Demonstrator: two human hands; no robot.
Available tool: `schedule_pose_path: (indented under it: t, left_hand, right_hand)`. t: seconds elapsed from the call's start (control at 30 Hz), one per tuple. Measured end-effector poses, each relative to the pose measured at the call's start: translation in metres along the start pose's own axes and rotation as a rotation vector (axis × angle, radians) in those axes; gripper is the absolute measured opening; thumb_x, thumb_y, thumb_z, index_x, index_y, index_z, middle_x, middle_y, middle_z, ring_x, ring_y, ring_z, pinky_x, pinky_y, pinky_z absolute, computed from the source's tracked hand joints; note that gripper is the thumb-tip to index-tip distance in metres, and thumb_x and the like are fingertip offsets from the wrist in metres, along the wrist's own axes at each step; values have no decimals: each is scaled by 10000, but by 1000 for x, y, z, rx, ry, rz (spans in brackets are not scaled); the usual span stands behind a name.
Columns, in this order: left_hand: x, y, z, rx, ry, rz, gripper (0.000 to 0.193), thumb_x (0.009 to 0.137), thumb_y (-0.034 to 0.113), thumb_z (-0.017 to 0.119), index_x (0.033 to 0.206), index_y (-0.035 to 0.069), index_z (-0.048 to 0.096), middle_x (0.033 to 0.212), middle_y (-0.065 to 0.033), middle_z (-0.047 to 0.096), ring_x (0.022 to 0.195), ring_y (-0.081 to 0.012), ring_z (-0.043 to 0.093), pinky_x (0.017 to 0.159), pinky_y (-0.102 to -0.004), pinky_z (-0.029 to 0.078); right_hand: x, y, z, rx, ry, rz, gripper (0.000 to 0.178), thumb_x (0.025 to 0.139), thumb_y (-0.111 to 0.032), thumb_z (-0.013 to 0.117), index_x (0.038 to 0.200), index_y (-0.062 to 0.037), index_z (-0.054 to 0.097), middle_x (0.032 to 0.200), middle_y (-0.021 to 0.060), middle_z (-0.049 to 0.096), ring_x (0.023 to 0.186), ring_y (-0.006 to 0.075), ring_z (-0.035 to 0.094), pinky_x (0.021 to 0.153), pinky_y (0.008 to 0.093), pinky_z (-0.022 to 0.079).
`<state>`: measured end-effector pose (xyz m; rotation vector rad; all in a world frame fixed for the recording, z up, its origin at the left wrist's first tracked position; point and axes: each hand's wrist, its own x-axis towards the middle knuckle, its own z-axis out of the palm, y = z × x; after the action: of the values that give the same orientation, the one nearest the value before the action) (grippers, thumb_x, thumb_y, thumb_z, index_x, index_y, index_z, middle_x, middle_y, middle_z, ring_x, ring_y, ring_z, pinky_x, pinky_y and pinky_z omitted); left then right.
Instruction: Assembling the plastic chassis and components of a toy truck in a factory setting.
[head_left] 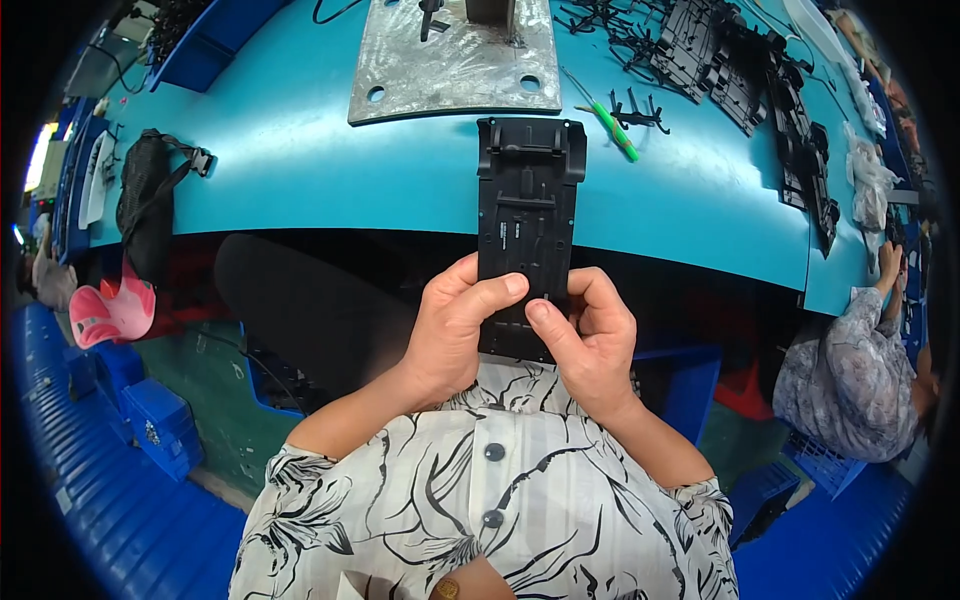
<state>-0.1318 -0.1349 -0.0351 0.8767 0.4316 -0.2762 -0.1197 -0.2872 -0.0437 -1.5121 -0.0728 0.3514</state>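
Observation:
A long black moulded plastic tray-like part (526,220) is held lengthwise in front of me, its far end over the table edge and its near end close to my shirt. My left hand (455,325) grips its left side, thumb lying on the upper face. On the other side my right hand (592,345) is closed round the edge, its thumb also pressing the face near the left thumb. The fingers beneath the part are hidden. Beyond it, a green-handled pointed hand tool (612,130) lies on the table beside a small black branched plastic piece (640,112).
A metal base plate (455,75) with holes stands on the turquoise table (270,150). More black plastic parts (710,65) are heaped at the far right. A black pouch (150,195) hangs over the left edge, near a pink cap-like item (112,312). Another person (850,370) sits at right.

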Motion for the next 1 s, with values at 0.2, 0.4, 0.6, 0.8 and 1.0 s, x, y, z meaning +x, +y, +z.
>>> schedule_pose_path:
  t: [0.2, 0.4, 0.6, 0.8, 1.0]
  left_hand:
    - [1, -4, -1, 4, 9, -6, 162, 878, 84, 608, 1024, 24, 646, 959, -21, 650, 891, -88, 579, 829, -264, 464]
    - [1, -1, 0, 166, 8, 172, 159, 885, 53, 602, 1028, -1, 645, 958, -20, 648, 848, -76, 587, 768, -235, 484]
    - [4, 3, 6, 592, 104, 521, 105, 846, 35, 652, 938, -14, 644, 810, -32, 621, 729, -100, 569, 635, -244, 467]
    - [14, 19, 21, 1136, 20, 1110, 238, 760, 35, 687, 982, -24, 623, 730, -102, 559, 624, -261, 535, 564, -330, 447]
    - [6, 30, 35, 1333, -132, 1096, 531, 625, 106, 780, 1091, -67, 594, 875, -147, 563, 735, -278, 565, 631, -329, 482]
  right_hand:
    - [-1, 6, 4, 40, 66, -46, 139, 828, -82, 688, 911, -39, 586, 763, -57, 572, 596, -9, 403, 507, 158, 327]
    - [2, 0, -1, 38, -12, 24, 180, 871, -31, 636, 1020, 10, 543, 944, 26, 591, 811, 57, 535, 711, 205, 449]
    - [9, -15, -7, -458, 174, -447, 285, 771, -34, 728, 1020, 4, 594, 939, 77, 557, 753, 123, 529, 632, 224, 436]
    - [10, -12, -4, -346, 141, -500, 249, 844, -112, 679, 1026, 36, 595, 958, 130, 596, 757, 168, 590, 659, 263, 495]
    - [16, -22, 0, 87, 100, -246, 310, 926, -188, 574, 1124, 45, 524, 1045, 78, 588, 921, 128, 556, 791, 258, 468]
